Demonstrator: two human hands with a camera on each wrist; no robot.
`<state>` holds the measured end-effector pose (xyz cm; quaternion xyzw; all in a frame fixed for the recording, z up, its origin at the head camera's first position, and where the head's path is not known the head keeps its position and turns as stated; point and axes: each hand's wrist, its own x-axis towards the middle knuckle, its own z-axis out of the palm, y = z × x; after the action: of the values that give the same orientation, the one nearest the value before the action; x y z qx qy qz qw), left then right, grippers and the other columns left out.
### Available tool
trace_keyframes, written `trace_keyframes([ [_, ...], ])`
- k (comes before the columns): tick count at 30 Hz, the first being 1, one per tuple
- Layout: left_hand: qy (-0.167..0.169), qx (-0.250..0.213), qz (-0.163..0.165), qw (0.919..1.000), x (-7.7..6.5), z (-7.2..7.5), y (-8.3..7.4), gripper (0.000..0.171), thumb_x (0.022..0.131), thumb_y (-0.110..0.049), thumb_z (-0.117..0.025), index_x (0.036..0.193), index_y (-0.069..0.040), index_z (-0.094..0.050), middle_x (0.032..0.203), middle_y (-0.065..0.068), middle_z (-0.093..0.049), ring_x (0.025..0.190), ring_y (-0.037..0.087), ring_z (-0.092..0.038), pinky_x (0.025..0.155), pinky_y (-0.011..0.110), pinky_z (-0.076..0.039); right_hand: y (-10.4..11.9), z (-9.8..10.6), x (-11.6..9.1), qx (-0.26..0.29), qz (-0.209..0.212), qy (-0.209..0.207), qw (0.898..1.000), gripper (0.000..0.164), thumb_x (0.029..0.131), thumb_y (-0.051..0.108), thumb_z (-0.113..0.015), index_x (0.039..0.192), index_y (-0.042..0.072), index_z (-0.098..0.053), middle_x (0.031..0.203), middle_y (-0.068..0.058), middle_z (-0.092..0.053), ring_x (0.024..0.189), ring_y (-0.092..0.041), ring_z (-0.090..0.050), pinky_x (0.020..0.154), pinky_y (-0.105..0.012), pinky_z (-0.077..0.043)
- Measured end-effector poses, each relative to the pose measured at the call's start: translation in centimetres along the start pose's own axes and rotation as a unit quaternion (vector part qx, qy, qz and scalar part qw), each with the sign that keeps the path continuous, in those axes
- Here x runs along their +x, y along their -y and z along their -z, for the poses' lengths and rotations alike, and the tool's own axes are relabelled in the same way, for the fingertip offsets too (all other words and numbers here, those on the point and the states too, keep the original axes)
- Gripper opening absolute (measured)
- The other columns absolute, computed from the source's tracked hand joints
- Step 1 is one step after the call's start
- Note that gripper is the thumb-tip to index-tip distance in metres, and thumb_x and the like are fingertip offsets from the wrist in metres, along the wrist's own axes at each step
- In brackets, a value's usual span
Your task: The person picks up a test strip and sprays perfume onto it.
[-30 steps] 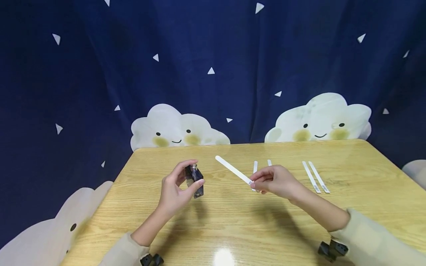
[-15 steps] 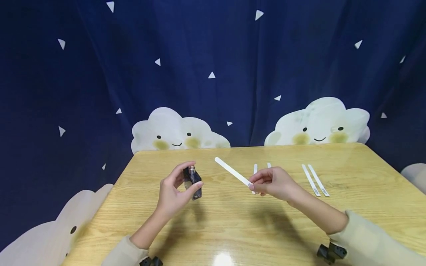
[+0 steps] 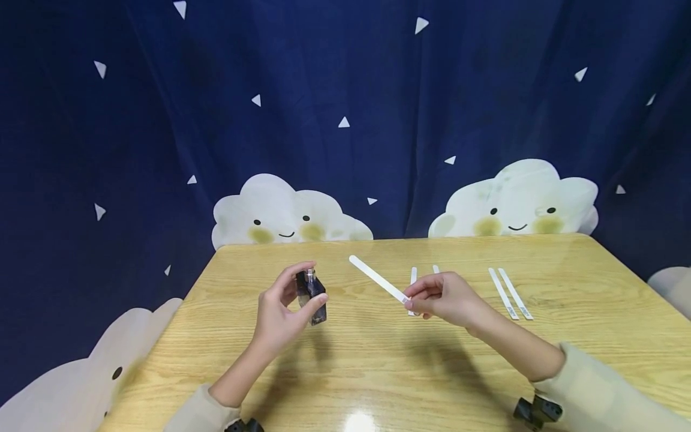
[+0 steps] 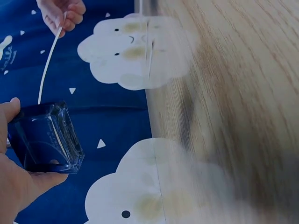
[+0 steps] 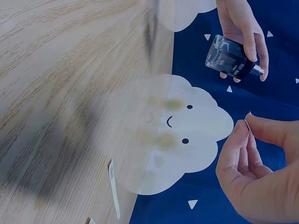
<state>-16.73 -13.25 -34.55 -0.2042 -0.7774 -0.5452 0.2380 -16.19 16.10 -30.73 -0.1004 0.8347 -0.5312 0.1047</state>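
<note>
My left hand (image 3: 278, 315) grips a dark glass perfume bottle (image 3: 318, 303) above the table, its fingers and thumb around the body. The index finger rests on top of the silver spray nozzle (image 3: 310, 273). The left wrist view shows the clear, thick base of the bottle (image 4: 51, 135); white lettering on its side appears in the right wrist view. To the right, my right hand (image 3: 445, 300) pinches the lower end of a white paper test strip (image 3: 378, 278) between thumb and fingers. The strip slants up toward the bottle, its rounded tip apart from it.
Two white strips (image 3: 413, 276) (image 3: 436, 269) lie behind my right hand, partly hidden by it. Another pair of strips (image 3: 503, 294) lies side by side farther right on the wooden table (image 3: 345, 372). A dark blue curtain (image 3: 345, 90) with clouds hangs behind.
The head view has tilted up slightly. My left hand with the perfume bottle has shifted a little to the left, while the right hand and its strip stay nearly still.
</note>
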Motion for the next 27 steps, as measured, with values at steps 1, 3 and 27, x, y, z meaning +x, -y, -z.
trace_keyframes([
  [1,0.0,-0.005,0.01,0.9999,0.0,0.1,0.0,0.053,0.075,-0.008,-0.082,0.123,-0.016,-0.062,0.1,0.008,-0.072,0.086,0.009,-0.068,0.08,0.022,-0.059,0.0,0.0,0.0,0.0,0.0,0.0,1.0,0.026,0.083,0.009,-0.072,0.102,-0.007,-0.067,0.074,0.003,-0.068,0.071,-0.011,-0.065,0.063,-0.025,-0.057],
  [3,0.001,-0.015,0.024,0.9996,0.0,0.3,0.0,0.054,0.075,-0.008,-0.082,0.124,-0.017,-0.061,0.104,0.009,-0.071,0.09,0.011,-0.068,0.084,0.021,-0.058,-0.1,0.0,-0.1,-0.001,0.0,-0.001,1.0,0.026,0.083,0.009,-0.072,0.102,-0.007,-0.067,0.075,0.003,-0.069,0.071,-0.01,-0.065,0.063,-0.025,-0.058],
  [27,0.083,-0.042,0.023,0.9954,0.1,1.2,-0.1,0.054,0.083,-0.006,-0.073,0.132,-0.012,-0.053,0.131,0.009,-0.058,0.112,0.02,-0.063,0.103,0.031,-0.05,-4.3,2.8,0.7,0.04,-0.055,-0.007,0.998,0.033,0.083,0.009,-0.071,0.109,-0.01,-0.062,0.077,0.004,-0.072,0.075,-0.009,-0.069,0.078,-0.034,-0.062],
])
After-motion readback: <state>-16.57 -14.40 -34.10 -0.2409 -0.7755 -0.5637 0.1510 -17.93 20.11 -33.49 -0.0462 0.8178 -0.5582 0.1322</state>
